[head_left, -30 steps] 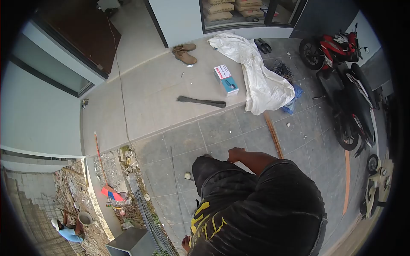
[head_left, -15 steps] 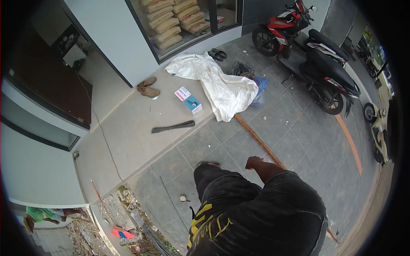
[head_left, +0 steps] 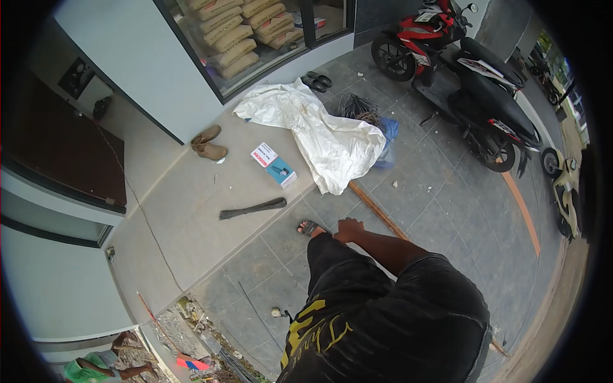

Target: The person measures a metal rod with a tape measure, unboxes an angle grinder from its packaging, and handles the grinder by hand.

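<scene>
My right hand (head_left: 348,230) hangs low in front of my dark trouser leg, close to my sandalled foot (head_left: 311,228). Its fingers look curled, and anything inside them is hidden. My left hand is out of sight. Ahead on the raised pale ledge lie a bundle of thin dark wire (head_left: 253,208) and a blue, white and red box (head_left: 274,166). A crumpled white sheet (head_left: 338,150) spreads from the ledge onto the grey tiles. Beyond my hand a long brown wooden strip (head_left: 380,210) runs along the floor.
Brown boots (head_left: 209,143) stand by the doorway, with a cord (head_left: 145,217) trailing past. Parked scooters (head_left: 466,89) occupy the right side. A small round pale object (head_left: 276,312) lies near my shirt. Rubble and a red-handled broom (head_left: 156,322) are lower left, near a person in green (head_left: 89,369).
My right hand has swung left and slightly up in view. My sandalled foot now shows more fully. The ledge and the things on it have shifted a little left with my head's movement.
</scene>
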`<state>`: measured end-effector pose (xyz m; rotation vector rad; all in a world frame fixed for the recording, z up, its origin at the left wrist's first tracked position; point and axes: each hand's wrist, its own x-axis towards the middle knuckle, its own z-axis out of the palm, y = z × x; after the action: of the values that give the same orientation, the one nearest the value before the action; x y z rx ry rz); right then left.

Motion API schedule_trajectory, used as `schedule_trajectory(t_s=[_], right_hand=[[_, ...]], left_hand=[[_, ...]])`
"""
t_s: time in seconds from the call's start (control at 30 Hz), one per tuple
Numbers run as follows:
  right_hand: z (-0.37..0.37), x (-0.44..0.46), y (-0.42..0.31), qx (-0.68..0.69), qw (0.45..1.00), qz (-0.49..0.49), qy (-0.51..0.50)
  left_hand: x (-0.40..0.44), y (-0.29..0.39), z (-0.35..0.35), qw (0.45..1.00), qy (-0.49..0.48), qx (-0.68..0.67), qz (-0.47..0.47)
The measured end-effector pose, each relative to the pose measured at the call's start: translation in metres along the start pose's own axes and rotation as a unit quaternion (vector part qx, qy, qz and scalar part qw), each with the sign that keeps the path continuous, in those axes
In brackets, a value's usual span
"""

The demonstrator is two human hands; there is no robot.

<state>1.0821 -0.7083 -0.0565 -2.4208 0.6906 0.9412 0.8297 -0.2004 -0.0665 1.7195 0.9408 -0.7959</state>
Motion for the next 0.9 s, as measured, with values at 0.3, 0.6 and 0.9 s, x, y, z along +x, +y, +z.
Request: schedule_trajectory(t_s=[0.3, 0.6, 0.9], right_hand=[[-0.076, 0.205, -0.113, -0.043, 0.998, -0.028, -0.024], [-0.031, 0.465, -0.216, -0.081, 0.994, 0.063, 0.046], [0.008, 0.542, -0.229, -0.109, 0.982, 0.105, 0.116]], left_hand=[[0.053, 0.057, 0.063, 0.753, 0.032, 0.518, 0.404], [-0.037, 0.189, 0.185, 0.980, 0.028, -0.094, -0.172], [-0.034, 0.196, 0.204, 0.936, 0.017, -0.152, -0.318]])
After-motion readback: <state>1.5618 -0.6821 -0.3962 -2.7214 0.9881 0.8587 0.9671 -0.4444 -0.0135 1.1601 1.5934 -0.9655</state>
